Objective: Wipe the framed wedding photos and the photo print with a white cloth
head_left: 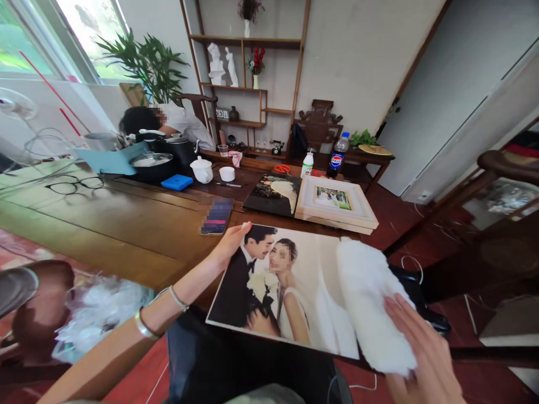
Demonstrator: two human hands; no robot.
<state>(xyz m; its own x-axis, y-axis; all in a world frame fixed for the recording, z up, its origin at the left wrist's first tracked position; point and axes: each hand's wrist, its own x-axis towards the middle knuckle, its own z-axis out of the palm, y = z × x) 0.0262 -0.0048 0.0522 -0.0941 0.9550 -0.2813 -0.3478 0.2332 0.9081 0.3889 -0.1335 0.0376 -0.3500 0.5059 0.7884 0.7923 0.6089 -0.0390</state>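
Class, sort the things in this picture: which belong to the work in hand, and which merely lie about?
In hand: large wedding photo, held by the left hand; white fluffy cloth, under the right hand.
Lying about: phone, framed photo, Pepsi bottle, glasses, scissors.

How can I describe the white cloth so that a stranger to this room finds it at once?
Start from the long wooden table; at its near edge the left hand holds a large wedding photo. The white cloth lies on this photo's right part, under the right hand. It is fluffy and plain, unlike the framed photo farther back.
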